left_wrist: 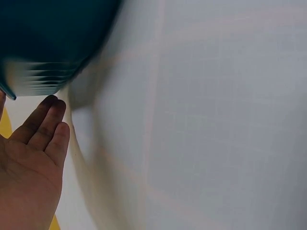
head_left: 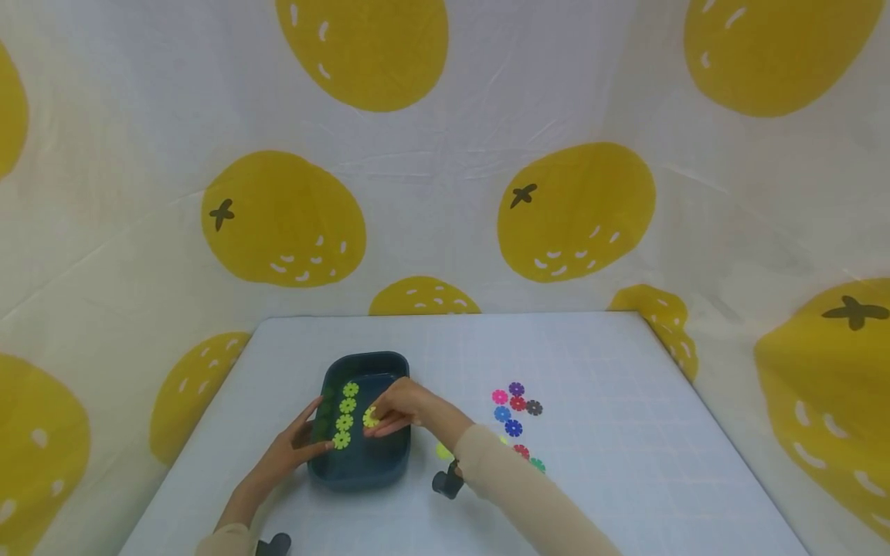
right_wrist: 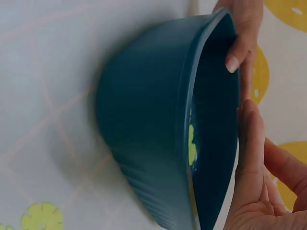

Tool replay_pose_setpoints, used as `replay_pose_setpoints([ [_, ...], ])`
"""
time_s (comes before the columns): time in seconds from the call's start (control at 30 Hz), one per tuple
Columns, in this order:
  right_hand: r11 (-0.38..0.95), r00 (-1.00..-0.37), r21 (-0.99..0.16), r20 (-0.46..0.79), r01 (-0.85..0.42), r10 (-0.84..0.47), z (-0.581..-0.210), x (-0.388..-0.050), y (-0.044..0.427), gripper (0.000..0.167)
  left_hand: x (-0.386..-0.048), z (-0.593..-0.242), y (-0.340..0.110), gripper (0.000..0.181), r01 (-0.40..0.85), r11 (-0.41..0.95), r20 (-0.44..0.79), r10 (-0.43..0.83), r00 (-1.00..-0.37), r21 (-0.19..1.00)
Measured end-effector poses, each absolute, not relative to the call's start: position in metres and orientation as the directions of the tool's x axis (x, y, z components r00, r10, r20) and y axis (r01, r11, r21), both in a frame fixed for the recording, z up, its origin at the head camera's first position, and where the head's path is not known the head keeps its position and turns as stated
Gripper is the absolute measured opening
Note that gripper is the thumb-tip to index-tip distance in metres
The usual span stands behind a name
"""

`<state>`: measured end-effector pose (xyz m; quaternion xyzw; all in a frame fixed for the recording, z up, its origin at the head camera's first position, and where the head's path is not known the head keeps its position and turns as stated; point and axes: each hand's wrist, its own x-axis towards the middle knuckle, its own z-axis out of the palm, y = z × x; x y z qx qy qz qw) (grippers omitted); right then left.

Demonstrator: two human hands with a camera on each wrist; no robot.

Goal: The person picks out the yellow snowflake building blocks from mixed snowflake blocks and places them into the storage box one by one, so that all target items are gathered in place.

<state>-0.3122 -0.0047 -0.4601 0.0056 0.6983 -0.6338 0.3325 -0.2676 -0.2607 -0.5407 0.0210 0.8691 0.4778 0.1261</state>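
A dark blue-green plastic basin [head_left: 365, 483] stands on the table, with several yellow-green notched flower discs [head_left: 345, 422] in a row inside along its left side. My left hand [head_left: 285, 455] holds the basin's left wall; its thumb [right_wrist: 233, 62] comes over the rim while the fingers [left_wrist: 41, 127] lie outside. Above the inside of the basin, my right hand [head_left: 399, 401] pinches a brighter yellow notched disc [head_left: 370, 417] between thumb and fingers. That disc is hidden in the right wrist view, where the right hand [right_wrist: 261, 177] shows beside the rim.
Right of the basin lie several loose discs, among them a pink one [head_left: 500, 396], a purple one [head_left: 516, 388] and a dark blue one [head_left: 513, 428]. Another yellow-green disc [head_left: 443, 451] lies near the right forearm, which partly covers others. Fruit-printed cloth [head_left: 431, 232] hangs behind the table.
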Motion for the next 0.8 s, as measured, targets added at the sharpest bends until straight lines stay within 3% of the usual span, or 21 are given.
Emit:
replay_pose_setpoints([
  [0.27, 0.209, -0.77, -0.892, -0.452, 0.401, -0.45, -0.45, -0.318, -0.017, 0.015, -0.269, -0.542, -0.261, 0.091, -0.086, 0.527, -0.194, 0.153, -0.969, 0.845],
  [0.8, 0.446, -0.685, -0.84, -0.522, 0.309, -0.509, -0.45, -0.319, -0.041, 0.009, -0.266, -0.539, -0.26, 0.092, -0.094, 0.54, -0.206, 0.152, -0.967, 0.836],
])
